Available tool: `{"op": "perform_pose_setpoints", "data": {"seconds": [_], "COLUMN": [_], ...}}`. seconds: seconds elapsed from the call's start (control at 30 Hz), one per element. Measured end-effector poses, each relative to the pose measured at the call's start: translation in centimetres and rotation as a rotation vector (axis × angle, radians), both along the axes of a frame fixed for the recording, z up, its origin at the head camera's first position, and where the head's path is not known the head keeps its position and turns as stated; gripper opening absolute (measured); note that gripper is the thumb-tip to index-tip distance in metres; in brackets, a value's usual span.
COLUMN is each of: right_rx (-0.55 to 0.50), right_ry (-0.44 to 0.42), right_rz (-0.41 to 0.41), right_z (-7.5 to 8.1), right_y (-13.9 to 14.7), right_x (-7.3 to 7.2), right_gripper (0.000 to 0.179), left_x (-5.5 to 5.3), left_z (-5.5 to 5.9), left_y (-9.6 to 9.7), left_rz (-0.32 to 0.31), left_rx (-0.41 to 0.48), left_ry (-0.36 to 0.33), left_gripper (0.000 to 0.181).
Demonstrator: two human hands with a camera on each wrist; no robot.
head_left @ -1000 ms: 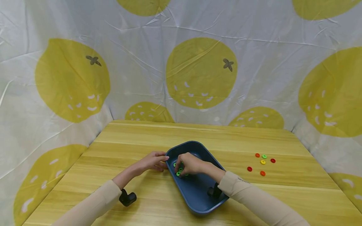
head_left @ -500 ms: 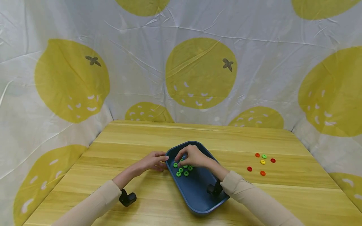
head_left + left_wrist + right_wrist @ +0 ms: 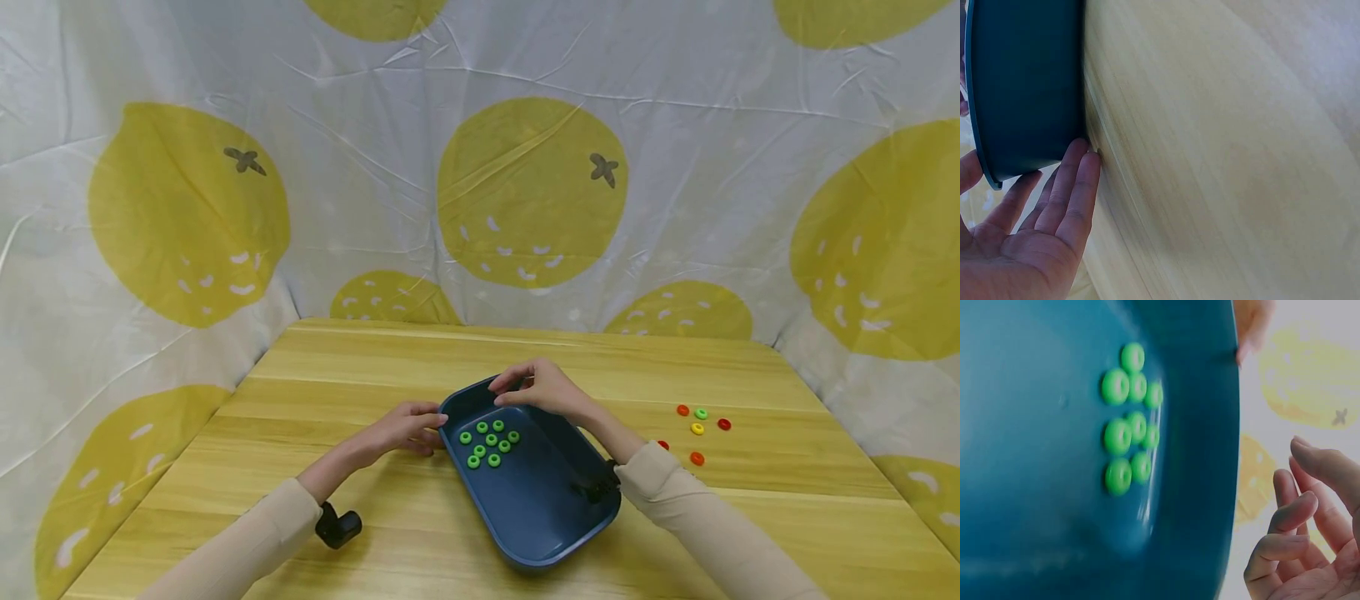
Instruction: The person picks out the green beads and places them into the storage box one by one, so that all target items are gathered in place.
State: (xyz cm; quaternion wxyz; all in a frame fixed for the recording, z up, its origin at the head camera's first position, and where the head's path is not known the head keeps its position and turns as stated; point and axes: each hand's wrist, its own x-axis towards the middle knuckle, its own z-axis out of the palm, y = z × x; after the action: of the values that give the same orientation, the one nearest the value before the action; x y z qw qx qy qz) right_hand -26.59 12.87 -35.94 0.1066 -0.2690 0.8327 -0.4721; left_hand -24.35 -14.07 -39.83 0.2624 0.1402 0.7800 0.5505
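A dark blue rectangular tray (image 3: 536, 508) stands slantwise on the table in the head view. My left hand (image 3: 408, 427) holds its left corner, thumb over the rim and fingers against the outer wall, as the left wrist view shows on the tray's side (image 3: 1025, 81). Several small green rings (image 3: 491, 439) lie grouped on the tray floor toward the far left end; they also show as green beads (image 3: 1117, 436) in the right wrist view. Above the tray's far rim, my right hand (image 3: 542, 387) hovers with loosely bent fingers and nothing between them.
On the wooden table (image 3: 360, 533), right of the tray, lie loose rings: a green ring (image 3: 701, 413), a yellow ring (image 3: 697, 429) and several red or orange ones, such as an orange ring (image 3: 697, 458). A lemon-printed cloth (image 3: 360, 192) hangs behind the table.
My right hand has lifted from among the green rings and moved up and right to the far rim, uncovering them. The left hand stays at the corner.
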Motion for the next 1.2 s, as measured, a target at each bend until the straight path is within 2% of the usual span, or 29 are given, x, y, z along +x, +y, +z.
{"op": "perform_pose_setpoints", "data": {"seconds": [0.47, 0.83, 1.2], "right_rx": [0.023, 0.051, 0.085], "right_ry": [-0.035, -0.049, -0.056], "right_rz": [-0.163, -0.217, -0.295], "right_z": [0.7, 0.9, 0.8], "right_y": [6.0, 9.0, 13.4], "right_x": [-0.1, 0.3, 0.9], "right_gripper": [0.033, 0.033, 0.039], "left_x": [0.1, 0.2, 0.2], "left_z": [0.3, 0.4, 0.3], "left_y": [0.1, 0.1, 0.2], "left_rz": [0.011, 0.010, 0.005], "left_rx": [-0.007, -0.008, -0.020], "left_ry": [0.004, 0.000, 0.003], "left_gripper": [0.052, 0.054, 0.054]}}
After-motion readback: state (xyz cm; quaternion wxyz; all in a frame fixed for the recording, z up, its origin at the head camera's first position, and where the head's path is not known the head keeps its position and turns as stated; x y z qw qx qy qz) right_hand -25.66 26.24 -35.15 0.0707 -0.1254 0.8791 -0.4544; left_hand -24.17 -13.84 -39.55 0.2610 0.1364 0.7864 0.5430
